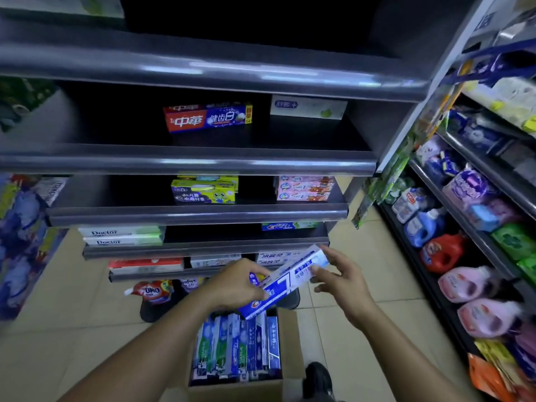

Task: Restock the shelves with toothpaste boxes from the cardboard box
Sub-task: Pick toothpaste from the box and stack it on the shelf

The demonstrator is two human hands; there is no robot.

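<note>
left hand (237,282) grip is wrapped round a blue-and-white card toothpaste box (285,281), right hand (339,274) open-fingered at its 2 o'clock end, the brown cardboard box (232,393) at 6 o'clock looks packed and the dark metal shelves (188,161) at 12 are mostly bare, so plenty left

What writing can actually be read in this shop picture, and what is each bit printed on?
"中華", "健齿白": red-and-blue toothpaste box.
"Doctor": two white boxes.
"OMO": red pouch.
Too blurred to read: the held toothpaste box and those in the cardboard box.
</note>
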